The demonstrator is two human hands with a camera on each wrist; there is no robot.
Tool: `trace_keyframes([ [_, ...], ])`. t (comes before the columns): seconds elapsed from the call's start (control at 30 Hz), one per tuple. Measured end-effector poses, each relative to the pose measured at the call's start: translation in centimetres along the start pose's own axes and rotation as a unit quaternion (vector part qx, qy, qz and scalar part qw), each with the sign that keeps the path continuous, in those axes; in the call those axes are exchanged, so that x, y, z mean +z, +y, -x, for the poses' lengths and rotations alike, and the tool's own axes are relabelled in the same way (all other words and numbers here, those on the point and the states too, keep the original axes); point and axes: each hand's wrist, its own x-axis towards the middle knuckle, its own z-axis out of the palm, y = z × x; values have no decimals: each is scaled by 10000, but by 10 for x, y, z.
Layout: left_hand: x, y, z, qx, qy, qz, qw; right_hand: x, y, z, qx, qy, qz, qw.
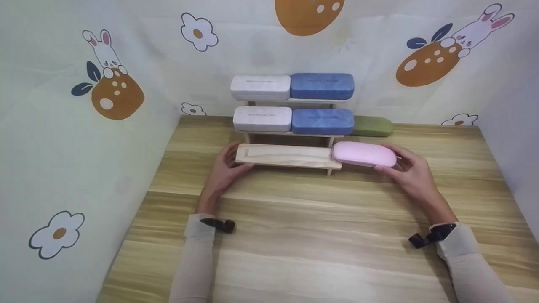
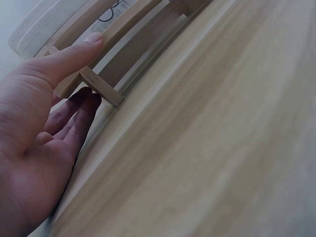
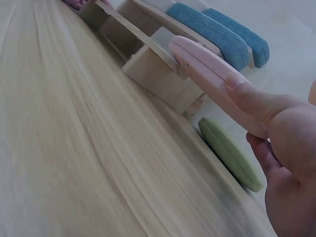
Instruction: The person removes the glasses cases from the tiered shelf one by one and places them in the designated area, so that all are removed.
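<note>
My right hand (image 1: 414, 172) holds a pink glasses case (image 1: 364, 154) by its right end, thumb on the near side. The case's left end meets the right end of the lowest shelf of a stepped wooden stand (image 1: 286, 155); in the right wrist view (image 3: 217, 81) the case is held above the table. At the shelf's other end, my left hand (image 1: 223, 168) grips the board, its thumb (image 2: 74, 57) along the front edge and its fingers underneath. White glasses cases (image 1: 262, 119) and blue glasses cases (image 1: 322, 121) sit side by side on the two upper shelves.
A green glasses case (image 1: 372, 126) lies on the wood-grain table (image 1: 294, 235), right of the stand and behind the pink case. Patterned cloth (image 1: 252, 50) with rabbits and flowers rises behind the table and along its left side.
</note>
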Motion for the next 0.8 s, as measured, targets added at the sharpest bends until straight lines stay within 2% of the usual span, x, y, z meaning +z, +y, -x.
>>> trace_keyframes([
  [0.17, -1, 0, 0, 41, -4, 95, 9999, -10, 3, -2, 159, 111, 5, 9998],
  [0.43, 0, 1, 0, 79, 2, 126, 9999, -24, 7, -8, 295, 296, -297, 9987],
  [0.67, 0, 0, 0, 86, -75, 68, 9999, -36, 16, -17, 212, 592, -1111, 9918],
  [0.8, 0, 0, -1, 83, -75, 44, 9999, -48, 20, -25, 346, 662, -878, 9933],
])
